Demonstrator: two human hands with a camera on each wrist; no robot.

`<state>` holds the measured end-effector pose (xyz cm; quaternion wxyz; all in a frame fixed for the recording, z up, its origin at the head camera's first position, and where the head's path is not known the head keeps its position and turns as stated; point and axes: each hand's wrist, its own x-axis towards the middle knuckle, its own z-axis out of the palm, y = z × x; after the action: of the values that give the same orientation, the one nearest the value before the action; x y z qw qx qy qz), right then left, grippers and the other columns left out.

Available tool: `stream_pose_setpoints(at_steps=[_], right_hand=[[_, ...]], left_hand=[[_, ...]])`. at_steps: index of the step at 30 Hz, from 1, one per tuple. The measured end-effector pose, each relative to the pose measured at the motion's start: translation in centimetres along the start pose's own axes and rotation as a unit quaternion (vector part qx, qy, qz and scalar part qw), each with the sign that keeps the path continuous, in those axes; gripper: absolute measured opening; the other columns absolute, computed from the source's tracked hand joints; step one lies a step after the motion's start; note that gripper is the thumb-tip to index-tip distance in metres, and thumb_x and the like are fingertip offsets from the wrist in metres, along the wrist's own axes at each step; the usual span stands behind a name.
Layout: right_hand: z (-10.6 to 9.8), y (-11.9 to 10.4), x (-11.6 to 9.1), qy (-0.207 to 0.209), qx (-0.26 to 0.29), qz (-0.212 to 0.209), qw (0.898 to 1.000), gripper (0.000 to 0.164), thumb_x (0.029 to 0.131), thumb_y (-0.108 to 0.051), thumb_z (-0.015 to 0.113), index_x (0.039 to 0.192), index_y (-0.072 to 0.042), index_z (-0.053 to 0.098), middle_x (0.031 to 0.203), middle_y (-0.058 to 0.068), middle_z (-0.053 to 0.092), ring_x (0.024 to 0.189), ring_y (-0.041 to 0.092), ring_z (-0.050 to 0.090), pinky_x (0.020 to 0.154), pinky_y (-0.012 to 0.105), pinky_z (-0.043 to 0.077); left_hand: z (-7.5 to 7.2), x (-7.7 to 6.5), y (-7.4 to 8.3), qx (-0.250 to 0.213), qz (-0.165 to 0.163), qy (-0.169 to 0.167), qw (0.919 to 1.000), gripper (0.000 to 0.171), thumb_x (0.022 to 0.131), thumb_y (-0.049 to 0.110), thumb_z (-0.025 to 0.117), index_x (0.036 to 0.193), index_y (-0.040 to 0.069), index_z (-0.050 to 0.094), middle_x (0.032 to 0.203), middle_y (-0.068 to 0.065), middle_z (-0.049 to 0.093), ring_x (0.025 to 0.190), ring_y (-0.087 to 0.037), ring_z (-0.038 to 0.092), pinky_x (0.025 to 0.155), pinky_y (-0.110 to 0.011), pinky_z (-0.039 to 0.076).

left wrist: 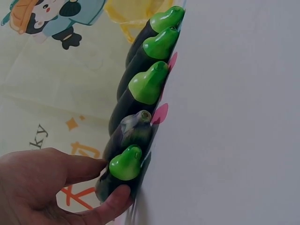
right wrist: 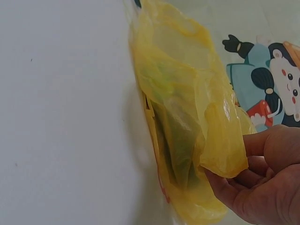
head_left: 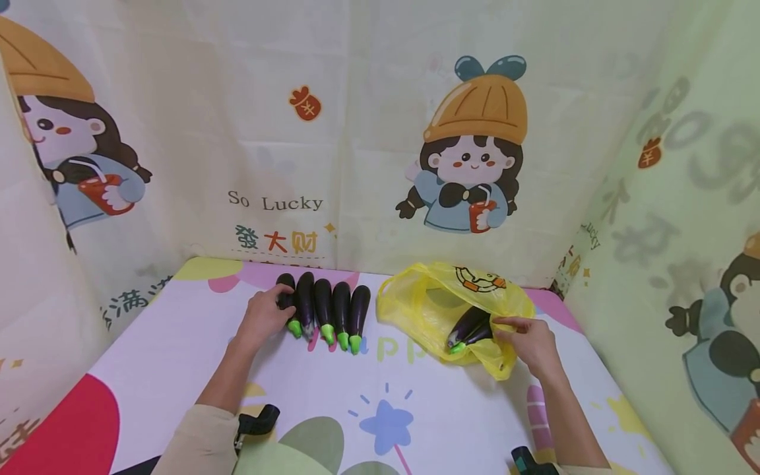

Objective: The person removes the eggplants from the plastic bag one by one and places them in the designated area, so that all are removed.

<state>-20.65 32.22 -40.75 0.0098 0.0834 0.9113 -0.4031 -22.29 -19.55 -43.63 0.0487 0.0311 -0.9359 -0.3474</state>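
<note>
Yellow bag (head_left: 410, 313) by its rim, dark eggplant by its skin

Watching through the head view, I see five eggplants (head_left: 323, 310) side by side near the table's (head_left: 332, 389) back edge, left of its middle, caps toward the near edge. The left hand (head_left: 268, 311) has finger and thumb round the leftmost eggplant (head_left: 287, 300). Nearer the far right corner lies the bag, its mouth facing the near edge, with two eggplants (head_left: 471, 323) showing inside. The right hand (head_left: 530, 340) pinches the bag's right rim.

Over in the left wrist view, finger and thumb make a narrow grip on either side of that end eggplant, close to its green cap (left wrist: 125, 164); how firmly they press, I can't tell. Its neighbour has a greyish, mottled end instead. These look smooth and glossy, so I'd expect them to be slippery, fairly stiff and modest in weight; the thick middle seems the surest hold.

Down in the right wrist view, the fingers nip a fold of thin film, with dark shapes dim behind it. It looks light, limp and easily torn, best held at the rim.
</note>
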Motion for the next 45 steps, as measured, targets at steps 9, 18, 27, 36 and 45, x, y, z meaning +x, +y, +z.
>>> stream_pose_setpoints(at_steps=[9, 18, 27, 36, 45], right_hand=[[-0.2, -0.3, -0.1, -0.002, -0.005, -0.008, 1.0, 0.035, 0.097, -0.026, 0.072, 0.125, -0.005, 0.076, 0.134, 0.027, 0.065, 0.119, 0.037, 0.051, 0.077, 0.031, 0.046], [0.0, -0.5, 0.1, -0.007, 0.006, -0.003, 1.0, 0.034, 0.097, -0.025, 0.073, 0.124, -0.005, 0.076, 0.132, 0.026, 0.067, 0.12, 0.037, 0.052, 0.078, 0.029, 0.048], [-0.2, -0.5, 0.0, -0.008, 0.0, -0.008, 1.0, 0.034, 0.097, -0.025, 0.072, 0.125, -0.005, 0.075, 0.132, 0.026, 0.067, 0.117, 0.036, 0.051, 0.076, 0.032, 0.045], [-0.6, -0.6, 0.1, -0.005, -0.005, -0.011, 1.0, 0.033, 0.099, -0.025, 0.07, 0.125, -0.005, 0.075, 0.139, 0.028, 0.062, 0.119, 0.038, 0.05, 0.078, 0.032, 0.046], [-0.4, -0.2, 0.1, -0.004, 0.006, -0.001, 1.0, 0.033, 0.098, -0.025, 0.071, 0.124, -0.006, 0.076, 0.141, 0.03, 0.059, 0.12, 0.039, 0.048, 0.077, 0.032, 0.045]], left_hand=[[0.0, -0.3, 0.4, 0.008, -0.006, 0.005, 0.9999, 0.043, 0.098, 0.02, 0.065, 0.138, 0.004, 0.059, 0.13, -0.036, 0.059, 0.121, -0.051, 0.048, 0.096, -0.062, 0.046], [-0.4, -0.8, 1.3, 0.014, -0.021, 0.022, 0.9994, 0.047, 0.097, 0.02, 0.065, 0.141, 0.006, 0.057, 0.127, -0.038, 0.044, 0.108, -0.048, 0.05, 0.088, -0.057, 0.05], [-0.3, -0.9, 2.4, 0.012, 0.002, 0.037, 0.9993, 0.04, 0.099, 0.016, 0.064, 0.137, 0.006, 0.062, 0.126, -0.032, 0.049, 0.115, -0.047, 0.05, 0.095, -0.059, 0.051], [0.7, -0.6, 3.9, -0.011, 0.082, 0.052, 0.9952, 0.027, 0.096, 0.01, 0.069, 0.123, 0.006, 0.07, 0.1, -0.015, 0.063, 0.094, -0.03, 0.057, 0.08, -0.042, 0.051], [3.1, -0.4, 7.5, -0.032, 0.144, -0.023, 0.9888, 0.026, 0.094, 0.008, 0.074, 0.12, 0.007, 0.071, 0.09, -0.006, 0.065, 0.084, -0.021, 0.058, 0.075, -0.033, 0.053]])
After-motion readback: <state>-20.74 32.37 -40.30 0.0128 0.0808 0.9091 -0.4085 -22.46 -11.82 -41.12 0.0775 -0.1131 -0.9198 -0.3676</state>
